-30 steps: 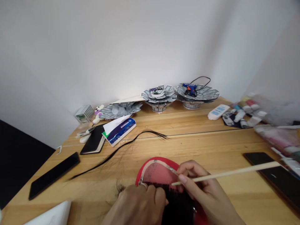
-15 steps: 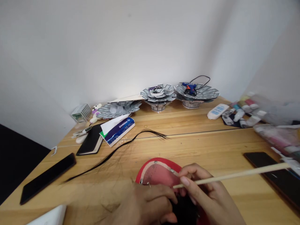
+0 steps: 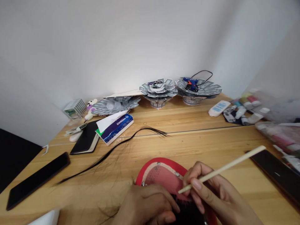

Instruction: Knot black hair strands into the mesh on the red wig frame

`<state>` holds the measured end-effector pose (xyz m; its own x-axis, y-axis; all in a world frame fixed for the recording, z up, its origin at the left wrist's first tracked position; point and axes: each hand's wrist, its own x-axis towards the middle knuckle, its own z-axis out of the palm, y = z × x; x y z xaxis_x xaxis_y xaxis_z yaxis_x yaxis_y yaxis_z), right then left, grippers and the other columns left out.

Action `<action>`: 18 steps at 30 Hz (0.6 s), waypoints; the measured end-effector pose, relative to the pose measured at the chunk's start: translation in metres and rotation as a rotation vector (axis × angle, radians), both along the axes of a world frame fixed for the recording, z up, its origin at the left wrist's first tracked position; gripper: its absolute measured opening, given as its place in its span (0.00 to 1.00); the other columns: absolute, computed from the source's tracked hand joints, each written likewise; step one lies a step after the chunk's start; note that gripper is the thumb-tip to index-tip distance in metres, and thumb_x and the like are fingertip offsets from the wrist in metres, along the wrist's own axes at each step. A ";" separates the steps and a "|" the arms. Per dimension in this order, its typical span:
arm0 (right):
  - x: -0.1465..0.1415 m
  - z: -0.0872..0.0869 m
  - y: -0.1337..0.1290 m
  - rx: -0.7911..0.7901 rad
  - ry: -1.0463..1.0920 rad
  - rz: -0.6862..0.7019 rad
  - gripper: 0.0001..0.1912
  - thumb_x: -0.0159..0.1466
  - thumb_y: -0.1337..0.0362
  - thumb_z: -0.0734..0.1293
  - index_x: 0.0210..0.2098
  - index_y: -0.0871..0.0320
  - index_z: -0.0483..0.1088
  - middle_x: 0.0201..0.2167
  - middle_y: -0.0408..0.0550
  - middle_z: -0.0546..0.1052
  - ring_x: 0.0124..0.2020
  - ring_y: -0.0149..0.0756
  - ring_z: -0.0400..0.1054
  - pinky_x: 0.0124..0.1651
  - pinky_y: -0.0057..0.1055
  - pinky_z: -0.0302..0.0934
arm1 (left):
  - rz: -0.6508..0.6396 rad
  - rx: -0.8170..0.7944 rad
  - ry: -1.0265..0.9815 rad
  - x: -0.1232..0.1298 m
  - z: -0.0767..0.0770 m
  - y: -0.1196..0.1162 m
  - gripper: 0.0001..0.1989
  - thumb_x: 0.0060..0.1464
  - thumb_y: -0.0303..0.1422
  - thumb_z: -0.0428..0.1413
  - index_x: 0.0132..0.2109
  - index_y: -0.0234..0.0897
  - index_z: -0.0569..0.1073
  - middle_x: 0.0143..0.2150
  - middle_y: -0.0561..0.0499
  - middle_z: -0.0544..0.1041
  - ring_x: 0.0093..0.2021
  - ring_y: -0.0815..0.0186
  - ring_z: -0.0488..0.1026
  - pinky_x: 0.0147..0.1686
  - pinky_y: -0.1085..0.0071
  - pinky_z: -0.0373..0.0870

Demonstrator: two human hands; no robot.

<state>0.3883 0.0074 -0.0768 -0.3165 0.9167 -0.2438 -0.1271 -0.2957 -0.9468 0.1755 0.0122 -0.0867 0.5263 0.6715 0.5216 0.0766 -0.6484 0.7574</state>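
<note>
A rounded red form stands at the bottom centre, with pink mesh edged by a pale band with several metal pins. Black hair covers its near part. My right hand pinches a thin pale wooden stick, its narrow tip just above the border between mesh and hair. On the near left side of the form is my left hand, fingers curled in at the hair. Whatever lies between those fingertips is hidden.
A long black hair strand crosses the wooden table. Left are a black phone, a black notebook and a blue box. Grey petal-shaped bowls and a glue gun line the wall. Another phone lies right.
The stick has swung to a steeper tilt, its far end raised and its tip shifted slightly right. My right hand has turned with it. My left hand stays by the hair; the view has shifted slightly.
</note>
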 end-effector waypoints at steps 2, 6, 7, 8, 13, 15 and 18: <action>0.002 0.000 -0.001 0.025 -0.019 0.013 0.20 0.64 0.44 0.68 0.32 0.55 0.70 0.20 0.38 0.69 0.24 0.31 0.64 0.29 0.26 0.56 | 0.007 -0.026 0.026 -0.001 0.001 -0.001 0.19 0.69 0.40 0.46 0.35 0.34 0.74 0.32 0.45 0.81 0.31 0.70 0.79 0.33 0.83 0.73; 0.002 0.001 -0.002 0.069 -0.042 0.021 0.21 0.65 0.45 0.67 0.26 0.54 0.69 0.22 0.41 0.69 0.28 0.33 0.66 0.33 0.28 0.61 | 0.014 -0.047 0.057 -0.003 0.005 -0.002 0.20 0.70 0.40 0.44 0.37 0.34 0.75 0.32 0.45 0.81 0.31 0.70 0.78 0.33 0.82 0.73; 0.001 0.001 -0.002 0.083 -0.056 0.009 0.22 0.66 0.45 0.67 0.25 0.55 0.69 0.23 0.41 0.69 0.28 0.34 0.66 0.34 0.28 0.61 | 0.015 -0.043 0.051 -0.003 0.006 -0.002 0.20 0.70 0.40 0.44 0.37 0.34 0.75 0.31 0.45 0.80 0.31 0.70 0.78 0.33 0.81 0.72; 0.001 0.001 -0.003 0.100 -0.069 -0.006 0.21 0.66 0.46 0.67 0.25 0.55 0.69 0.24 0.42 0.70 0.29 0.34 0.66 0.34 0.28 0.61 | 0.014 -0.044 0.048 -0.003 0.006 -0.002 0.20 0.70 0.39 0.44 0.36 0.34 0.74 0.31 0.46 0.80 0.31 0.70 0.78 0.33 0.81 0.72; 0.001 0.001 -0.006 0.169 -0.087 -0.030 0.21 0.66 0.47 0.67 0.25 0.55 0.69 0.27 0.42 0.70 0.28 0.34 0.65 0.31 0.28 0.60 | -0.003 -0.109 0.062 -0.004 0.005 -0.003 0.19 0.70 0.39 0.44 0.35 0.35 0.73 0.33 0.47 0.80 0.32 0.70 0.76 0.34 0.81 0.71; 0.001 0.001 -0.008 0.192 -0.100 -0.036 0.19 0.67 0.48 0.66 0.26 0.54 0.70 0.26 0.42 0.70 0.28 0.34 0.66 0.32 0.28 0.60 | -0.009 -0.140 0.060 -0.004 0.005 -0.003 0.18 0.70 0.39 0.45 0.36 0.35 0.73 0.33 0.47 0.80 0.33 0.71 0.76 0.35 0.81 0.71; 0.001 0.001 -0.010 0.250 -0.133 -0.050 0.17 0.68 0.50 0.65 0.28 0.53 0.71 0.27 0.42 0.71 0.28 0.34 0.66 0.31 0.28 0.61 | -0.014 -0.167 0.052 -0.005 0.006 -0.004 0.17 0.70 0.38 0.45 0.37 0.35 0.73 0.34 0.48 0.79 0.33 0.71 0.76 0.35 0.81 0.70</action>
